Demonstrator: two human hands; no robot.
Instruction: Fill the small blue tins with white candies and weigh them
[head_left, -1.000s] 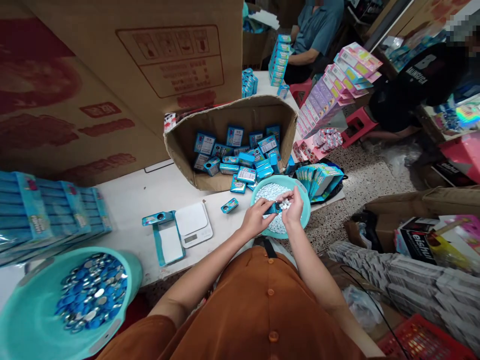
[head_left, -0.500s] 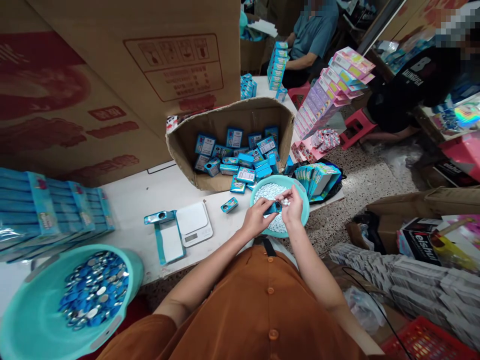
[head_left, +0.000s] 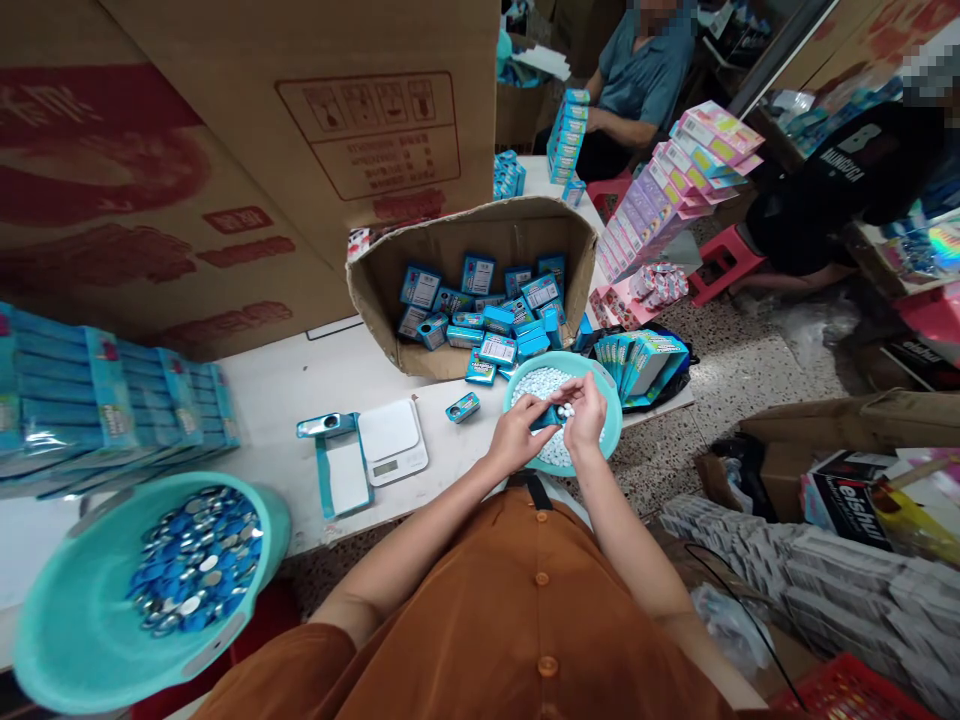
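Observation:
Over a turquoise basin [head_left: 613, 425] of small white candy balls [head_left: 541, 383], my left hand [head_left: 520, 432] grips a small blue tin [head_left: 550, 417], partly covered by my fingers. Close against it, my right hand [head_left: 585, 415] is cupped with several white candy balls in it, held at the tin's opening. A single blue tin [head_left: 463, 407] lies on the white table left of the basin. Farther left, a white scale [head_left: 397, 462] stands beside a shallow blue-edged tray [head_left: 345, 478], with another tin [head_left: 327, 425] across the tray's far end.
A tipped cardboard box [head_left: 390, 340] full of blue tins opens toward me. A big turquoise tub [head_left: 67, 620] at lower left holds blue and silver round caps. Stacked blue packs [head_left: 112, 400] stand behind it. Two people sit beyond the table, at far right and back.
My right hand has tilted in closer over the tin, and the candy balls now gather at its opening. The whole view has shifted slightly.

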